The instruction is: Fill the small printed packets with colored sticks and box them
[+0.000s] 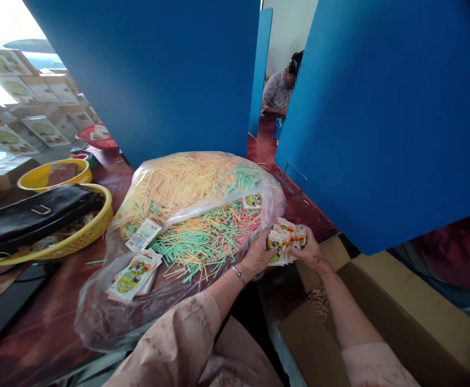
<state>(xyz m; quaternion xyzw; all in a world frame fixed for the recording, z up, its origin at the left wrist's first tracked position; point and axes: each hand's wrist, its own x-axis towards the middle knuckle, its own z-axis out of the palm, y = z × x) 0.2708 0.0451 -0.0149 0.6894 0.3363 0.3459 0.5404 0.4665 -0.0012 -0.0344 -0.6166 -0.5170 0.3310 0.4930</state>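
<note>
Between my two hands is a bundle of small printed packets (285, 242), white with yellow, green and orange pictures. My left hand (257, 255) grips the bundle from its left side, and my right hand (310, 252) closes on it from the right. They hold it over the table edge, above an open cardboard box (380, 312). To the left lies a large clear plastic bag (98, 312) full of thin coloured sticks (194, 236), green, yellow and pink. A stack of printed packets (132, 277) and a small pile of printed slips (144, 235) rest on the bag.
Blue partition panels (170, 70) stand behind and to the right. On the left are a yellow basket (93, 226) with a black bag (45, 207), a dark phone (11, 301) and stacked cartons (45, 129). Another person (277, 94) sits beyond the gap.
</note>
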